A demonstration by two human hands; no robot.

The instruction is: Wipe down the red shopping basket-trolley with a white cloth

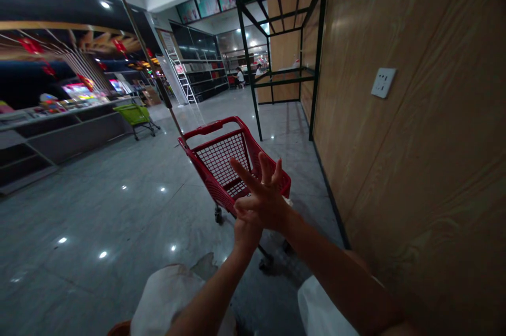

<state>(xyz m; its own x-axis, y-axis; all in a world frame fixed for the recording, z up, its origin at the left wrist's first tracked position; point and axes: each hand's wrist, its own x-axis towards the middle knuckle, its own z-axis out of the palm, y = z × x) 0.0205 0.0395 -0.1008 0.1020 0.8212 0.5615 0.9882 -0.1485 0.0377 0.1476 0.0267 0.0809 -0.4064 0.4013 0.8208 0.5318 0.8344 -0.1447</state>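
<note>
A red shopping cart (pixel 223 161) stands on the glossy floor (pixel 130 220), just beyond a person's overlapping hands. The right hand (pixel 265 203), its grip splayed wide and seemingly bare, touches the left hand (pixel 247 231), whose grip is largely hidden; its closure cannot be told. Behind the cart rises a dark metal frame (pixel 284 82).

Just beyond the hands (pixel 265 203) stands a cart (pixel 221 159); farther ahead, a frame rack (pixel 284 81) adjoins the wall (pixel 415 167) on their right. Far left, a second cart (pixel 133 114) stands near a worktop (pixel 81 135).
</note>
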